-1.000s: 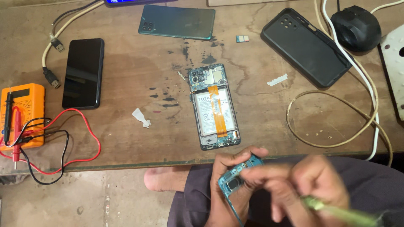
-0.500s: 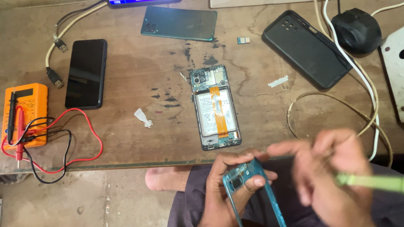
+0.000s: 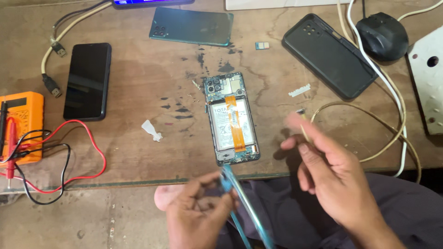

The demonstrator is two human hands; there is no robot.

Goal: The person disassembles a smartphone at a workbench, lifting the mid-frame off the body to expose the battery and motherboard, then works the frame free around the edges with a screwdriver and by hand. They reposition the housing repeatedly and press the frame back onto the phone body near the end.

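Nearest to us, at the lower edge, our left hand (image 3: 196, 219) is clenched around a thin teal phone frame (image 3: 244, 207), pinching it near its top end so that it is seen almost edge-on, slanting down towards five o'clock over our dark trousers (image 3: 286, 207). At three o'clock from that hand, our right hand (image 3: 330, 173) is raised just above the table edge, its fingers curled around a slim pale tool (image 3: 304, 131) whose tip points up towards eleven o'clock; the hand is blurred, so we cannot tell more about the tool.

Just beyond the frame's upper end, on the worn wooden table (image 3: 138, 92), lies the opened phone (image 3: 230, 120), back cover off, with its pale battery and an orange flex strip showing. At nine o'clock from it sits a small white scrap (image 3: 152, 130). Further to nine o'clock, at the table's left edge, an orange multimeter (image 3: 20, 127) rests with red and black leads (image 3: 69, 157) looping towards the near edge. At ten o'clock from the opened phone a black phone (image 3: 87, 80) lies face up, with cable plugs (image 3: 50, 69) beside it.

Farther off, at twelve o'clock, lies a teal back cover (image 3: 191, 26), and near it a tiny card tray (image 3: 262, 45). At two o'clock are a black phone case (image 3: 330, 55), a black mouse (image 3: 382, 36), and white and tan cables (image 3: 392, 106) running down the right side.
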